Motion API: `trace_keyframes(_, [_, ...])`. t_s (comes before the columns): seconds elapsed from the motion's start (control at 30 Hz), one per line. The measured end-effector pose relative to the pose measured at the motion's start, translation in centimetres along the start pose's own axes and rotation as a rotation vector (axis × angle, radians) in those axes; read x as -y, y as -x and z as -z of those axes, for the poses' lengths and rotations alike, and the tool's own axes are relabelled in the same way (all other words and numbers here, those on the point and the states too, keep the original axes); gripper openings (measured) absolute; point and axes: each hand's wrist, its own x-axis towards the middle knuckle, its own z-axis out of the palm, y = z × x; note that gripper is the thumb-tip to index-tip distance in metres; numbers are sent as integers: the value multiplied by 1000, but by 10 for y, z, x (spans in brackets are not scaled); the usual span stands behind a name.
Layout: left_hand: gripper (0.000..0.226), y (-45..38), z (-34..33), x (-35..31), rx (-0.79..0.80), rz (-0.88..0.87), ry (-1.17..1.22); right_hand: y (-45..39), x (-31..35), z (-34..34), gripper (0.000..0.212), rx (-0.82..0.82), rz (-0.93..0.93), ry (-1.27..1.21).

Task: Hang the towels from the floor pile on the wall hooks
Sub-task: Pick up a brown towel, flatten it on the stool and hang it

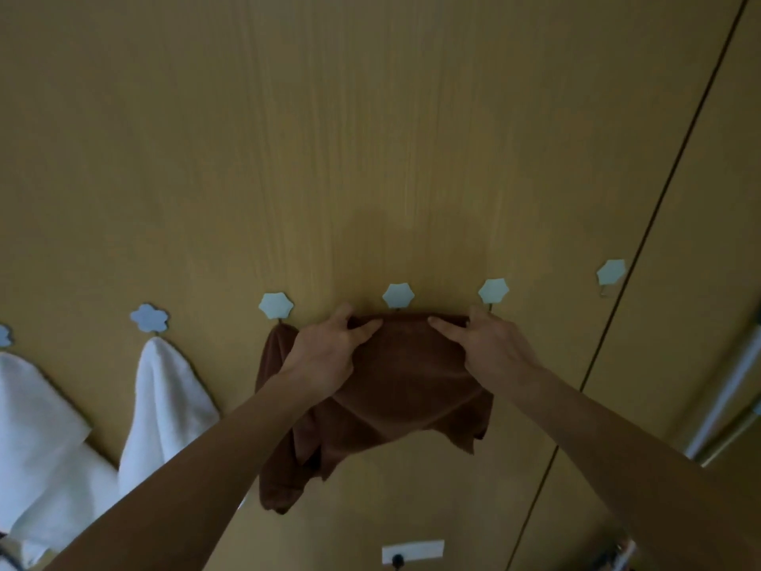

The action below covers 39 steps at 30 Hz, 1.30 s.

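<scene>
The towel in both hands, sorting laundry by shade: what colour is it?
Dark brown, plain; the towel shows best in the head view.

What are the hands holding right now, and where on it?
Both hands grip the brown towel by its top edge: left hand near the left end, right hand near the right, just under the hooks.
</scene>
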Motion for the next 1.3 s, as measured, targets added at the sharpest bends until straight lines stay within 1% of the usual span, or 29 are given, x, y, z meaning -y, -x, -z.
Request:
trace_keyframes(0.13, [78, -15, -10, 3, 24, 34, -56, -18, 1, -18, 68, 6, -55, 22])
trace_keyframes(0.23, [74, -16, -25, 3, -23, 33, -35, -22, 3, -29, 65, 111, -78, 21])
trace_keyframes(0.27, [72, -15, -32, 2, -46, 31, -22, -21, 3, -33, 64, 166, -86, 5])
trace_keyframes(0.33, [65, -10, -47, -2, -80, 38, 14, -14, 7, -41, 62, 222, -110, -69])
trace_keyframes(0.4, [58, -9, -63, -10, -126, 89, 136, -5, 14, -48, 59, 237, -153, -199])
trace_keyframes(0.47, [52, -11, -73, -22, -156, 180, 323, -1, 26, -57, 56, 241, -196, -388])
trace_keyframes(0.53, [55, -14, -76, -34, -161, 286, 505, -1, 38, -65, 52, 244, -230, -577])
trace_keyframes(0.6, [55, -15, -75, -41, -165, 347, 582, -3, 47, -69, 51, 251, -260, -678])
trace_keyframes(0.63, [53, -15, -73, -42, -184, 351, 554, -3, 49, -68, 51, 243, -274, -672])
trace_keyframes(0.67, [49, -14, -70, -44, -212, 347, 472, -2, 50, -69, 50, 200, -261, -608])
trace_keyframes(0.73, [42, -13, -67, -47, -238, 364, 238, -1, 49, -71, 47, 93, -218, -426])
trace_keyframes(0.77, [37, -12, -67, -48, -228, 386, 142, -2, 49, -73, 44, 66, -217, -416])
trace_keyframes(0.8, [32, -11, -68, -51, -201, 410, 90, -4, 50, -71, 40, 90, -228, -504])
trace_keyframes(0.83, [27, -11, -69, -53, -161, 427, 113, -7, 52, -68, 36, 156, -266, -679])
trace_keyframes(0.87, [23, -11, -70, -54, -107, 453, 230, -10, 54, -63, 33, 242, -327, -883])
trace_keyframes(0.9, [19, -11, -71, -55, -47, 489, 404, -12, 56, -60, 31, 309, -405, -1057])
trace_keyframes(0.93, [20, -10, -71, -56, 0, 524, 555, -14, 57, -56, 30, 346, -481, -1181])
trace_keyframes(0.97, [26, -9, -71, -56, 20, 535, 638, -14, 58, -54, 30, 370, -545, -1263])
trace_keyframes(1.0, [33, -6, -70, -56, 27, 526, 656, -12, 57, -53, 32, 393, -577, -1309])
trace_keyframes(1.07, [39, 1, -66, -57, 37, 488, 655, -6, 55, -48, 44, 439, -558, -1331])
trace_keyframes(1.13, [40, 9, -61, -58, 46, 455, 656, 1, 53, -44, 51, 448, -502, -1254])
trace_keyframes(1.2, [38, 14, -53, -60, 20, 449, 613, 6, 52, -39, 53, 404, -490, -1168])
trace_keyframes(1.3, [34, 26, -42, -62, -61, 491, 556, 14, 50, -30, 50, 337, -470, -1101])
